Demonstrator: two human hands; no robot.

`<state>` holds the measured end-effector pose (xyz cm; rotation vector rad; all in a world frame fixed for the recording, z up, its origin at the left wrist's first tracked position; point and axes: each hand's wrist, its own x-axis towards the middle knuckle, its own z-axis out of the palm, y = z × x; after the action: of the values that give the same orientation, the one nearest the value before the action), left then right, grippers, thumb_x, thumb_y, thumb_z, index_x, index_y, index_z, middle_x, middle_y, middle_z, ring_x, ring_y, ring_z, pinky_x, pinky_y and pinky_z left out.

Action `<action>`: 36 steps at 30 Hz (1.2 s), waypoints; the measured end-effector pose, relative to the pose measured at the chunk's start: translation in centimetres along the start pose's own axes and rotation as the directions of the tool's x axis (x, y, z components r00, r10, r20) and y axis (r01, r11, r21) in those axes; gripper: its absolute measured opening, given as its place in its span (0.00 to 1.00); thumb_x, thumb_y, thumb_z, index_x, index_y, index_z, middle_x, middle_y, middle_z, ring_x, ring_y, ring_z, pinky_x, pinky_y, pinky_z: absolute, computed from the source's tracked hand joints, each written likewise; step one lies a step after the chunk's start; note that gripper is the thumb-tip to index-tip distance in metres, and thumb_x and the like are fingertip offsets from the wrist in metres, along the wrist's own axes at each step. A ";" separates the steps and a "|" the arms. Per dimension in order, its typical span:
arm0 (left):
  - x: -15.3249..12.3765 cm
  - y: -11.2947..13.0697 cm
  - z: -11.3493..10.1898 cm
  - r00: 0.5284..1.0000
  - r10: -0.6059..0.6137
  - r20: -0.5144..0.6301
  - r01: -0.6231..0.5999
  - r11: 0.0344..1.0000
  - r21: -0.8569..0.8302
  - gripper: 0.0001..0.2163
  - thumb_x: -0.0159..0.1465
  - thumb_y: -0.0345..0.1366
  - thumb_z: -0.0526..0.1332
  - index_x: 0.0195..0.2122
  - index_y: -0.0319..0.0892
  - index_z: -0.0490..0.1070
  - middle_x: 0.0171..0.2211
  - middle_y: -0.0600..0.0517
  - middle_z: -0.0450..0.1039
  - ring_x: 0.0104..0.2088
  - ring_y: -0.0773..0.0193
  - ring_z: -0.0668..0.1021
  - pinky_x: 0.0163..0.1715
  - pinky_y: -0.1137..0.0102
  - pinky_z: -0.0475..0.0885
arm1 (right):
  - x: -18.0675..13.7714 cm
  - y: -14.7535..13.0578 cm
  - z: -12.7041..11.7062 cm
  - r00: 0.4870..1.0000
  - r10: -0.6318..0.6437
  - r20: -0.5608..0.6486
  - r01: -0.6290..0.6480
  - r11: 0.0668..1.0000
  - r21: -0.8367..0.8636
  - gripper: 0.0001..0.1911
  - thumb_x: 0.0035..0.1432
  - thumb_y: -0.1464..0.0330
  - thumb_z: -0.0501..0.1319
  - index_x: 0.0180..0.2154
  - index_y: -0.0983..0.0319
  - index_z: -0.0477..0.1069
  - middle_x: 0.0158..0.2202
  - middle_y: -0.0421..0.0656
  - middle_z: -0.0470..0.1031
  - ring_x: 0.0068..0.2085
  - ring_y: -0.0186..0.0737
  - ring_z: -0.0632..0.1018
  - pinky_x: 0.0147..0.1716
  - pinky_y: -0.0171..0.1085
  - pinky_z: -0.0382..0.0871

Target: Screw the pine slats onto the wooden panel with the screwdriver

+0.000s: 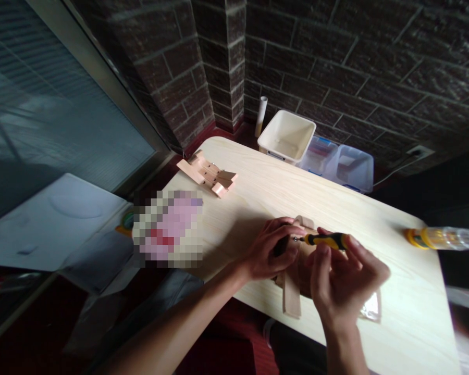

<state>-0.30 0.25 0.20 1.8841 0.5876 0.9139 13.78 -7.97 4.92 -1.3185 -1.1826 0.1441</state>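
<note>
At the near edge of the pale wooden table, a wooden piece is held down under both hands, with one flat strip of it seen jutting towards the person. The left hand is curled over the piece's left side, the fingers bent and kept close together on it. A small yellow-and-black screwdriver is pinched in the right hand between thumb and bent fingertips and is held almost level, its metal tip pointed left at the left hand's fingertips. What the tip meets is shaded; it appears to be a dark spot on the wooden piece. A small clear bag is seen lying flat just right of the right hand.

Farther off, a clear bottle with a yellow cap is laid on its side at the right edge, and a second wooden assembly is set at the far left corner. Behind the table, a white tub, clear lidded boxes and a white tube are ranged against the brick wall.
</note>
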 end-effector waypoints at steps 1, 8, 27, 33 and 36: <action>0.0 0.0 0.0 1.000 0.004 -0.002 -0.004 1.000 0.001 0.19 0.69 0.36 0.63 0.61 0.48 0.73 0.62 0.46 0.74 0.67 0.50 0.70 0.70 0.54 0.66 | 0.0 0.2 -0.1 1.000 0.006 -0.008 -0.006 1.000 -0.015 0.32 0.60 0.81 0.69 0.60 0.52 0.64 0.50 0.45 0.75 0.45 0.48 0.86 0.31 0.40 0.84; -0.1 -0.1 0.2 0.999 0.017 -0.043 -0.017 1.000 -0.001 0.18 0.69 0.35 0.63 0.60 0.47 0.73 0.62 0.45 0.73 0.67 0.51 0.70 0.69 0.54 0.67 | 0.6 0.6 -0.6 0.999 -0.018 -0.044 0.018 1.000 0.002 0.32 0.55 0.83 0.72 0.56 0.54 0.68 0.47 0.42 0.75 0.37 0.41 0.85 0.26 0.35 0.82; -0.2 -0.5 0.4 0.999 0.030 -0.025 -0.030 1.000 0.009 0.19 0.69 0.36 0.64 0.61 0.47 0.72 0.62 0.45 0.74 0.68 0.50 0.69 0.70 0.54 0.66 | 0.9 -0.5 0.0 0.992 0.009 0.124 -0.006 1.000 -0.021 0.29 0.63 0.81 0.66 0.60 0.51 0.70 0.45 0.41 0.74 0.33 0.36 0.83 0.28 0.38 0.82; -0.2 -0.3 0.3 0.999 0.021 -0.028 -0.021 1.000 -0.003 0.19 0.69 0.36 0.64 0.61 0.48 0.72 0.62 0.46 0.75 0.68 0.50 0.69 0.70 0.53 0.66 | 1.2 -0.7 0.4 0.992 -0.096 0.076 0.097 0.995 -0.003 0.32 0.59 0.82 0.68 0.59 0.50 0.70 0.46 0.41 0.73 0.41 0.39 0.82 0.30 0.37 0.81; -0.1 -0.2 0.3 0.999 0.024 -0.040 -0.024 1.000 -0.006 0.18 0.69 0.37 0.64 0.60 0.48 0.73 0.61 0.46 0.75 0.67 0.50 0.70 0.69 0.54 0.67 | 0.9 -0.7 0.8 0.989 -0.114 0.098 0.110 0.993 0.044 0.36 0.61 0.83 0.65 0.64 0.48 0.65 0.54 0.46 0.74 0.50 0.46 0.83 0.35 0.43 0.84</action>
<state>-0.17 0.11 -0.07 1.8749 0.5863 0.9699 13.21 -7.10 5.85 -1.2201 -1.3299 0.1524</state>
